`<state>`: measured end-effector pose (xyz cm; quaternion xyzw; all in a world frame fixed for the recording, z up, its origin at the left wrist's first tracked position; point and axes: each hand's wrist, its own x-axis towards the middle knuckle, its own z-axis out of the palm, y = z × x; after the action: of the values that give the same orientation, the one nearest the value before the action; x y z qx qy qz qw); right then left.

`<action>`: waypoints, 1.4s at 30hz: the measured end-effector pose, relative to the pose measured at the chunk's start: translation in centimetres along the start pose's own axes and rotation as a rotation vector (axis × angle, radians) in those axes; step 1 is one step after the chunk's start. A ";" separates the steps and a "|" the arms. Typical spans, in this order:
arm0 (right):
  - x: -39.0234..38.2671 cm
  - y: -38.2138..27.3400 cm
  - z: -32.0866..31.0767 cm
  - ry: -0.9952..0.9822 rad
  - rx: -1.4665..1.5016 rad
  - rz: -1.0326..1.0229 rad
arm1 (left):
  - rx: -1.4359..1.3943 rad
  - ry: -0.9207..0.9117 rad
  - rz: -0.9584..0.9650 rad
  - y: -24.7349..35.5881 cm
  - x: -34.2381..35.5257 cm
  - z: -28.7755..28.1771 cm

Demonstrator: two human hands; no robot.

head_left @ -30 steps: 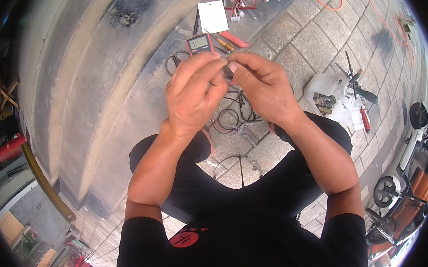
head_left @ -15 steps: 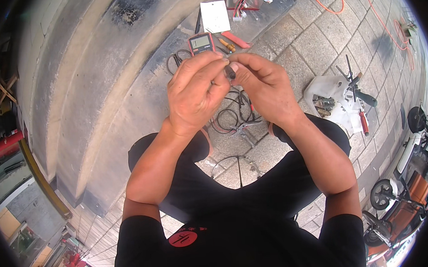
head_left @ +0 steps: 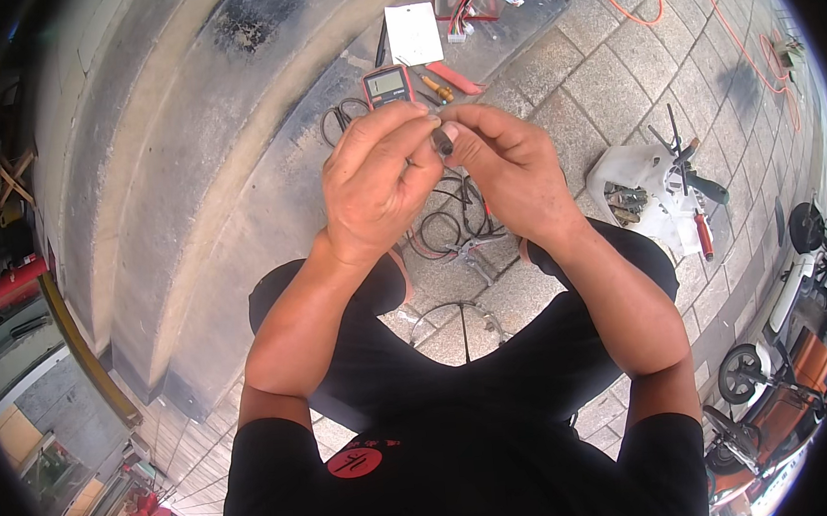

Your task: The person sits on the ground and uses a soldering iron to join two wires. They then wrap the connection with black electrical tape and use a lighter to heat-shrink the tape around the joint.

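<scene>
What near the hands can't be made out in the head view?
All in the head view:
Small dark part: upper end, covered by the left hand and right hand.
Red-edged meter: lower part, behind the left hand.
Pieces in the white container: too small to identify.
Orange hose: cut off by the top edge.

Daylight falls on grey stone paving (head_left: 602, 70) beside broad, stained steps (head_left: 193, 192).
</scene>
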<state>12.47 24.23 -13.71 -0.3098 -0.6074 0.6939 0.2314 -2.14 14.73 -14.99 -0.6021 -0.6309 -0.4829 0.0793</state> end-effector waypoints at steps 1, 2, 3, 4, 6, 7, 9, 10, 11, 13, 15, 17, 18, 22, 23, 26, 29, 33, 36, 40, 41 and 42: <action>0.0 0.0 0.0 -0.001 0.003 0.005 | 0.000 0.000 0.000 0.0 0.0 0.0; 0.0 0.0 0.0 -0.003 0.006 0.010 | -0.001 0.001 0.000 0.0 0.0 0.0; 0.0 -0.1 0.0 -0.005 0.009 0.015 | -0.001 0.001 0.000 0.0 0.0 0.0; 0.0 0.0 0.0 -0.003 0.004 0.011 | -0.003 0.001 0.000 0.0 0.0 0.0; 0.1 0.2 0.0 -0.001 -0.004 0.004 | -0.007 0.002 0.000 -0.1 0.0 0.0; 0.1 0.1 0.0 -0.001 -0.002 0.007 | -0.008 0.002 -0.003 -0.1 0.0 0.0; 0.0 0.1 0.0 -0.001 0.002 0.013 | -0.010 0.002 -0.009 0.0 0.0 0.0; 0.0 0.1 0.0 -0.001 0.001 0.015 | -0.013 0.024 -0.006 0.1 0.1 0.1; 0.0 0.1 0.0 -0.002 0.000 0.017 | -0.015 0.046 -0.004 0.1 0.3 0.2; 0.0 0.2 0.0 -0.005 0.002 0.019 | -0.019 0.066 -0.009 0.2 0.5 0.3; 0.0 0.3 0.0 -0.009 0.007 0.018 | -0.021 0.063 -0.022 0.4 0.5 0.2; 0.0 0.3 0.0 -0.008 0.012 0.014 | -0.021 0.020 -0.021 0.1 0.1 0.0; 0.0 0.4 0.0 -0.007 0.014 0.012 | -0.021 -0.002 -0.021 0.0 0.0 0.0; 0.0 0.3 0.0 -0.003 0.014 0.028 | -0.039 -0.012 -0.049 -0.1 -0.3 0.1; 0.0 0.3 0.1 -0.001 0.014 0.027 | -0.036 -0.007 -0.043 -0.1 -0.3 0.1; 0.1 0.4 0.0 -0.004 0.018 0.031 | -0.034 -0.002 -0.034 -0.2 -0.2 0.2; 0.1 0.6 0.0 -0.010 0.034 0.041 | -0.037 -0.011 -0.056 0.0 -0.2 0.1; 0.1 0.7 0.0 -0.016 0.064 0.056 | -0.015 0.006 -0.024 0.0 0.0 0.0; 0.1 0.4 0.0 -0.016 0.023 0.069 | -0.024 0.057 -0.027 0.2 0.4 0.3; 0.1 -0.3 0.1 -0.042 0.108 0.141 | -0.020 0.010 -0.037 0.1 0.2 -0.1; 0.2 -0.1 0.0 -0.045 0.119 0.151 | -0.016 0.012 -0.038 0.1 0.2 0.0; 0.2 0.0 0.0 -0.047 0.131 0.161 | -0.012 0.014 -0.040 0.1 0.2 0.0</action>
<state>12.33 24.39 -13.74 -0.3257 -0.5391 0.7555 0.1803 -2.10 14.80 -14.83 -0.5863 -0.6394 -0.4925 0.0703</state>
